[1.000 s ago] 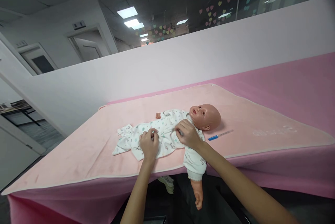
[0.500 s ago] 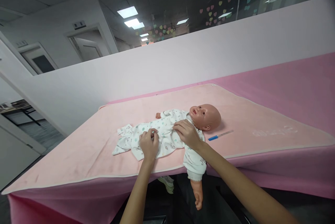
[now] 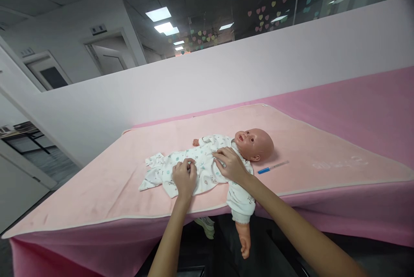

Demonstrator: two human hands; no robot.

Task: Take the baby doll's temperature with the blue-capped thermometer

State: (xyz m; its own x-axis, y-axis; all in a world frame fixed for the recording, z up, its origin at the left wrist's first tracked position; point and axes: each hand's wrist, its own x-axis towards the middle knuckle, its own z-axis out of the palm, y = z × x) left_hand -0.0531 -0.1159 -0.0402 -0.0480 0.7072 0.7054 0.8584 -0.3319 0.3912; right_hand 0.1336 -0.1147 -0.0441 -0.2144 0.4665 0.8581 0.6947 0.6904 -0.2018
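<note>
Here the left hand (image 3: 184, 177) pinches the plastic baby doll's (image 3: 254, 143) white printed romper (image 3: 190, 165), likely steadying the cloth; the right hand (image 3: 230, 164), at three o'clock, presses open-fingered on its chest.

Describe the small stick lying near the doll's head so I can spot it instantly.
On the pale pink blanket, look just right of the bald baby doll's head. There lies a thin clear stick with a blue end, the only loose, slim item; neither hand touches it.

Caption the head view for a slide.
Both hands, left hand and right hand, rest on the white patterned romper of a bald plastic baby doll.
</note>
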